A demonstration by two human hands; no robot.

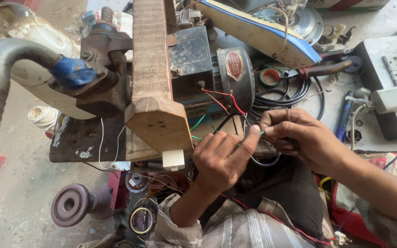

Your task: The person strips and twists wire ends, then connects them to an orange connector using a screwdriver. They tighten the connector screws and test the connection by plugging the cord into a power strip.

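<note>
My left hand [221, 158] and right hand [299, 138] are right up against each other, fingertips meeting over a thin green wire [261, 133]; both are pinched shut on it, left index finger stretched out along it, right thumb and forefinger clamped on the end; the wire sits just in front of the electric motor [212, 69], low at its near side, where a bunch of leads spill out; a red wire [224, 97] loops down from the motor body toward my fingers, and a black wire [265, 161] curls under my hands; the motor is dark with a round end cap carrying a red oval badge; just left of it a wooden block [155, 92] stands over a rusty metal base [86, 142], with a small white plastic box [173, 159] touching its lower edge; further left there's a curved grey pipe [5, 73] with blue tape [72, 71] wrapped at its joint; to the right of the motor, a roll of green tape [269, 77] lies on the table [327, 103] beside a coil of black cable [295, 94], with pliers [322, 69] just above; a blue pen-like tool [344, 115] lies well to the right.
</note>
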